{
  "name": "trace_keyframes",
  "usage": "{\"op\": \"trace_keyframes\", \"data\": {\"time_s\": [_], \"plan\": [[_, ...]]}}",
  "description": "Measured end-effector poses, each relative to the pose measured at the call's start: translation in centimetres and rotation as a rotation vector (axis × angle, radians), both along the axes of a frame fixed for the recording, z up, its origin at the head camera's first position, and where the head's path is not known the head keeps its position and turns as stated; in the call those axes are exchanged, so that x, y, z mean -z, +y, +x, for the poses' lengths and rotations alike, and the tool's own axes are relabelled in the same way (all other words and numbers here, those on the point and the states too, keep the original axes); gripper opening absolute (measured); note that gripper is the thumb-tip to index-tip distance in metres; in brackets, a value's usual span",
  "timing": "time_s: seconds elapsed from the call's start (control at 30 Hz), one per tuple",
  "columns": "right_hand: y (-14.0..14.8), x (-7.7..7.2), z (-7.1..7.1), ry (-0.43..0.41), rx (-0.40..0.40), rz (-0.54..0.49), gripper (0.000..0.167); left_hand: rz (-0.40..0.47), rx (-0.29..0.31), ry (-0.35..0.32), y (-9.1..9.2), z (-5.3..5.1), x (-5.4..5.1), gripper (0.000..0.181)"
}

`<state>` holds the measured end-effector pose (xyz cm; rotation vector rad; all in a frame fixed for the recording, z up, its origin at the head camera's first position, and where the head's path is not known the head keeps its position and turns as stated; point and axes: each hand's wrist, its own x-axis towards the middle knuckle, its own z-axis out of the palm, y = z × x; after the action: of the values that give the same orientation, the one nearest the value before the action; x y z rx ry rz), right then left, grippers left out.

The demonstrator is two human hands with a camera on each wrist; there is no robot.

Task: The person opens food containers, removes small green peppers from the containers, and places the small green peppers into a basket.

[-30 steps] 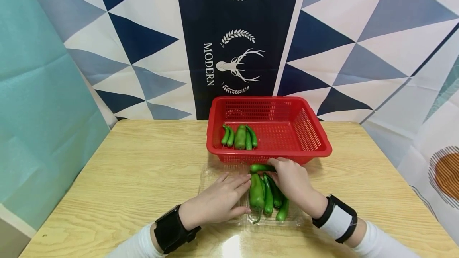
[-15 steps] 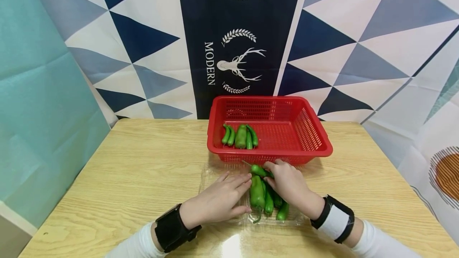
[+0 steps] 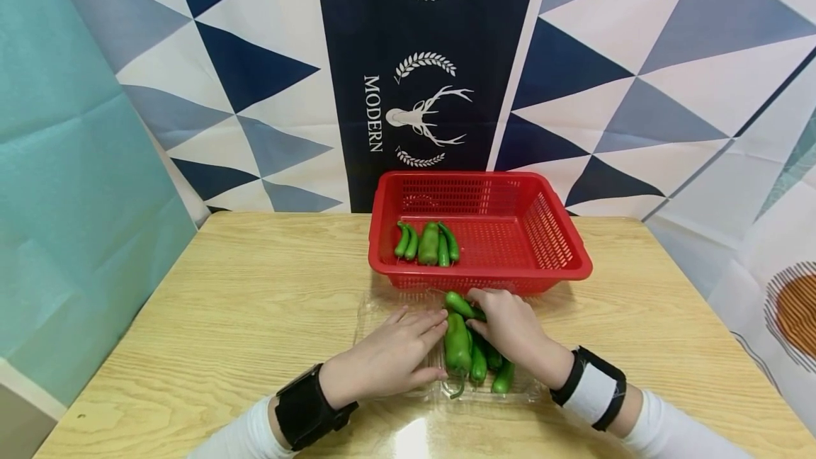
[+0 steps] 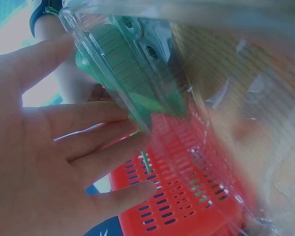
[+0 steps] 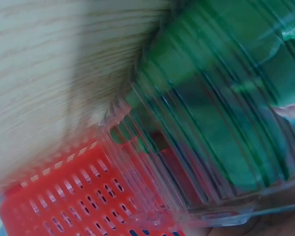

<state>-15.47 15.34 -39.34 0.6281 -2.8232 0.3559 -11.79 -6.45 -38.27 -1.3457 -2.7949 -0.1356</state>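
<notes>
A clear plastic clamshell box (image 3: 524, 387) lies spread on the table, with several green peppers in its right half. At that half's back end my right hand (image 3: 513, 324) pinches a slim green pepper (image 3: 460, 304), slanted, its free end pointing left. A broader light green pepper (image 3: 457, 346) lies lengthwise along the left side of the same half. My left hand (image 3: 390, 358) rests over the box's left half with straight fingers, its fingertips beside the broad pepper. In the right wrist view the ribbed clear wall (image 5: 187, 147) blurs the peppers, and my right fingers are mostly hidden.
Just behind the box stands a red perforated basket (image 3: 479, 272). Several green peppers (image 3: 428, 244) lie side by side at its left end. The wooden table (image 3: 268, 282) extends to both sides, and a patterned cloth (image 3: 268, 76) hangs behind.
The slim pepper in my right hand has turned from lying crosswise to a slant. My right hand has shifted slightly left and forward, while my left hand has stayed in place.
</notes>
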Motion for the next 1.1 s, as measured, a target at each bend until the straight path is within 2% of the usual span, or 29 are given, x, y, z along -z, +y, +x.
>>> {"op": "trace_keyframes", "data": {"time_s": [0.3,0.83,1.1], "plan": [[0.2,0.2,0.1,0.033,-0.018,-0.027,0.03,0.001,-0.003,0.003,0.0,0.0,0.0,0.067],[0.2,0.5,0.8,0.097,-0.047,-0.091,0.026,0.001,0.002,-0.008,-0.1,0.1,-0.1,0.066],[0.0,-0.2,1.0,0.147,-0.059,-0.149,0.027,0.002,-0.002,-0.001,-0.1,0.1,-0.1,0.066]]}}
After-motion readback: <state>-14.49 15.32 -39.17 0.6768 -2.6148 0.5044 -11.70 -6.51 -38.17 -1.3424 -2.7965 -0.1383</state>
